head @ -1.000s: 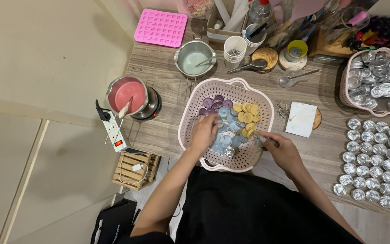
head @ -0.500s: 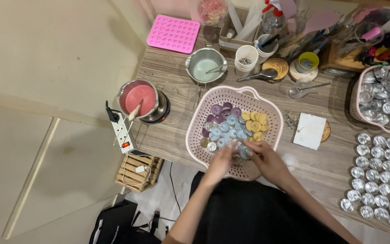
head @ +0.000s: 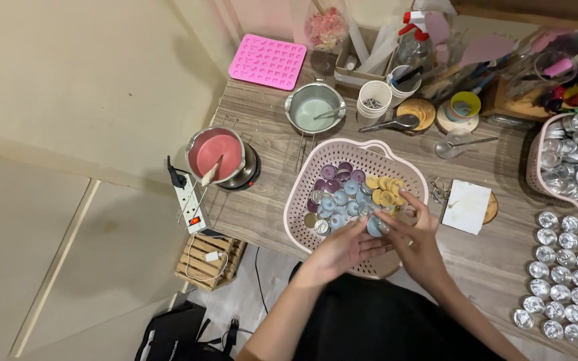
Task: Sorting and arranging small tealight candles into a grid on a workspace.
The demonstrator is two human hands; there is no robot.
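Both hands meet over the near side of the pink basket (head: 302, 175); the left hand (head: 348, 246) and right hand (head: 415, 235) pinch a pale-blue tealight candle (head: 374, 226) between fingertips; probably light, wax easily dented, best gripped by its rim.

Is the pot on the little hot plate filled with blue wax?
No, the pot on the hot plate holds pink wax; the pale bluish-green wax is in the other pot, further back on the table.
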